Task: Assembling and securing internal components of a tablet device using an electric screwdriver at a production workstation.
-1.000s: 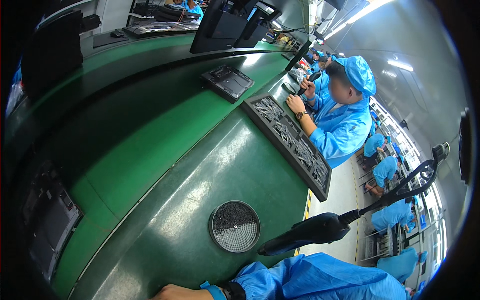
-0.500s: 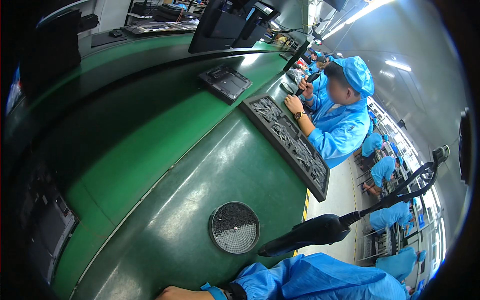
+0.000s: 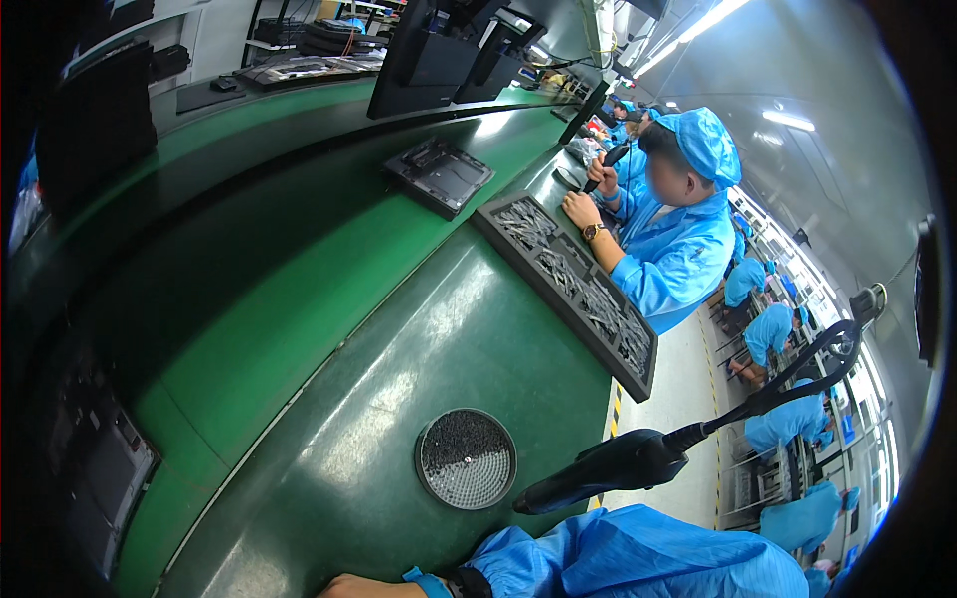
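Diagonally beyond the right hand (image 3: pixel 371 586), apart, round dish (image 3: pixel 482 485) of black bits (image 3: pixel 459 437), hands' grip cannot be told.

Green tabletop (image 3: pixel 429 334), split lengthwise by a long pale seam, with glare in patches. At the far left, a shelf (image 3: pixel 267 45) and a white panel (image 3: pixel 221 40). To the right, pale floor (image 3: pixel 668 389) marked with yellow-and-black tape (image 3: pixel 616 399). Overhead, a long lit lamp (image 3: pixel 688 40) and, farther right, a shorter lamp (image 3: pixel 789 121) against smooth grey surface (image 3: pixel 847 100), wall or ceiling, hard to tell which.
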Demonstrator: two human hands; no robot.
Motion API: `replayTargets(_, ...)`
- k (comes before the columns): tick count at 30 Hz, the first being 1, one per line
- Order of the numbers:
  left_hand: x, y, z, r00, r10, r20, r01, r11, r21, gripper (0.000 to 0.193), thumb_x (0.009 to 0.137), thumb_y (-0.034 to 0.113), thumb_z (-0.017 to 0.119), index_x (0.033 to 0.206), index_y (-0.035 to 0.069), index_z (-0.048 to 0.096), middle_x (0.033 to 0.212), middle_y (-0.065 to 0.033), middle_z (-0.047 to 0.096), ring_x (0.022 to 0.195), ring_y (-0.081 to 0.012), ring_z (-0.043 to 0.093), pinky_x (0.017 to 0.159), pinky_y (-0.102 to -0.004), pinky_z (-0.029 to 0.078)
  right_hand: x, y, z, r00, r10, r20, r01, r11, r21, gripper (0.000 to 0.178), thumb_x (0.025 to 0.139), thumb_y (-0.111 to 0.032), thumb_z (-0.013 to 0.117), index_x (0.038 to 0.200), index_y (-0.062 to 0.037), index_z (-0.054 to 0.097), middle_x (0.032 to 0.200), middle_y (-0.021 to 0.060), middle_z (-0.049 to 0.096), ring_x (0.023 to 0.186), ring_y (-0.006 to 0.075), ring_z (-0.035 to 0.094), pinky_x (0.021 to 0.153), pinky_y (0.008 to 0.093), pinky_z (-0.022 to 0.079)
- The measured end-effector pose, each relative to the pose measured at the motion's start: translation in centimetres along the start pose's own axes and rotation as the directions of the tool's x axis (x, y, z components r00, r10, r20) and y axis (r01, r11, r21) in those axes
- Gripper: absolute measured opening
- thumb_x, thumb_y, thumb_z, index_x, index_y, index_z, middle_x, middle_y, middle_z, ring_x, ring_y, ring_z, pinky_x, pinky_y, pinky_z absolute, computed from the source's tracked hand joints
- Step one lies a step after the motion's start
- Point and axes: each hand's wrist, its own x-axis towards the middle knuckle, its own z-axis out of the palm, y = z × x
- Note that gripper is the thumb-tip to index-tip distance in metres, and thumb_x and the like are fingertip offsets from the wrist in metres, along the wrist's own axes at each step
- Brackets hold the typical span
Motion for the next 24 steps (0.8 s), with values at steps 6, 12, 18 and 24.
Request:
replayTargets(6,0.1,0.2,0.2,0.999,-0.032,0.006,0.032,0.999,-0.028,0.027,0.093,0.007,0.052,0.116,-0.006,0.055,0.095,-0.0142,0.062,0.065,-0.0125,0.054,0.049,-0.0210,0.044,0.1,0.0,-0.3,1.000,-0.021,-0.001,0.021,1.000,-0.005,0.019,0.090,-0.021,0.051,0.093,-0.0053,0.061,0.078,0.0130,0.063,0.068,0.0322,0.060,0.058,0.0382,0.046)
replayTargets(12,0.4,0.8,0.5,0.999,-0.048,0.014,0.049,0.996,-0.075,0.027,0.093,0.007,0.052,0.116,-0.006,0.055,0.094,-0.0136,0.062,0.065,-0.0125,0.054,0.050,-0.0208,0.044,0.0,0.3,-0.4,1.000,-0.030,0.002,0.030,0.999,-0.012,0.020,0.091,-0.021,0.050,0.094,-0.0045,0.061,0.078,0.0138,0.063,0.069,0.0331,0.059,0.058,0.0388,0.047)
replayTargets(18,0.8,1.0,0.8,1.000,-0.012,0.020,0.013,0.999,-0.036,0.025,0.092,0.006,0.052,0.113,-0.007,0.057,0.093,-0.0129,0.060,0.064,-0.0129,0.055,0.048,-0.0209,0.045,-0.2,0.6,-0.5,1.000,-0.009,0.020,0.009,1.000,-0.024,0.020,0.090,-0.021,0.050,0.090,-0.0040,0.060,0.075,0.0149,0.061,0.066,0.0344,0.058,0.056,0.0399,0.045)
replayTargets(24,0.6,1.0,0.5,1.000,0.019,0.016,-0.019,1.000,-0.005,0.024,0.092,0.005,0.053,0.112,-0.007,0.058,0.093,-0.0131,0.058,0.064,-0.0132,0.055,0.048,-0.0211,0.044,-0.2,0.5,-0.1,1.000,-0.029,0.002,0.029,0.999,-0.023,0.017,0.088,-0.018,0.050,0.089,-0.0037,0.060,0.074,0.0150,0.061,0.066,0.0344,0.058,0.056,0.0401,0.045)
